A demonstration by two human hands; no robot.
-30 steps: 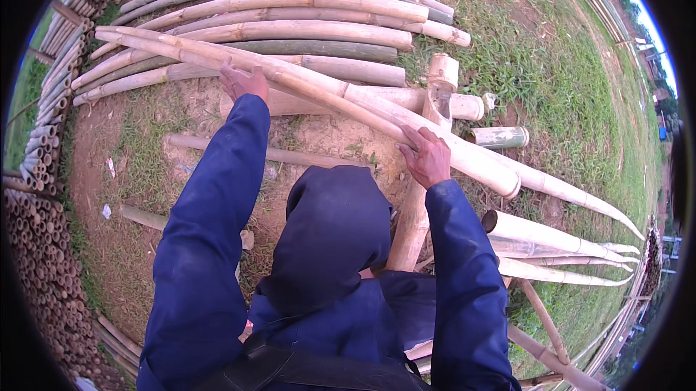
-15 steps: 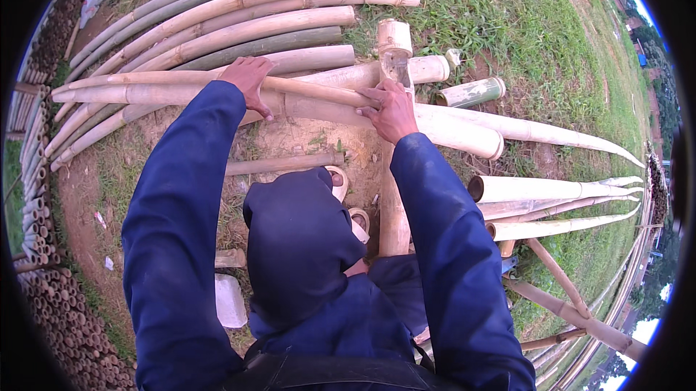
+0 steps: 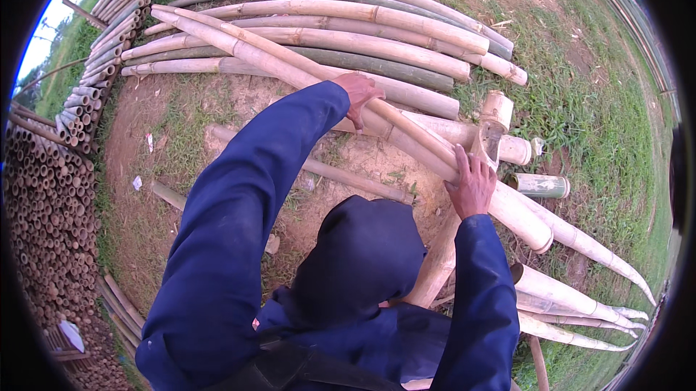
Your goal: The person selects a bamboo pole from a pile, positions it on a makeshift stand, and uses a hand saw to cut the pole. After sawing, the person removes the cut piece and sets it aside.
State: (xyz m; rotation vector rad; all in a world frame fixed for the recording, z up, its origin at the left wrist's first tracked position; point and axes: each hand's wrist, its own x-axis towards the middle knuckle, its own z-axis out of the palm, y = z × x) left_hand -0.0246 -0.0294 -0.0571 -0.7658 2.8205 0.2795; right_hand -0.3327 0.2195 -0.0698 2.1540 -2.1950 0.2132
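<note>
A slim split-looking bamboo pole [image 3: 409,132] lies lengthwise along a thick pale bamboo pole [image 3: 518,220], slanting from far left to near right. My left hand [image 3: 357,97] grips the slim pole partway along, thumb on the near side and fingers over the far side. At its right end is my right hand [image 3: 473,182], its fingers stretched out and a little apart, touching the pole's end. Beneath the thick pole, an upright-notched bamboo post [image 3: 493,126] crosses it, and its lower length [image 3: 433,264] runs toward me.
Several long bamboo poles [image 3: 377,43] lie side by side beyond my hands. A short greenish bamboo piece [image 3: 540,185] rests on the grass to the right. More poles [image 3: 554,293] reach away at lower right. Stacked bamboo [image 3: 51,210] fills the left side.
The view has swung left, so the poles appear farther right and more slanted. My right hand's fingers have straightened at the slim pole's end; my left hand keeps its grip.
</note>
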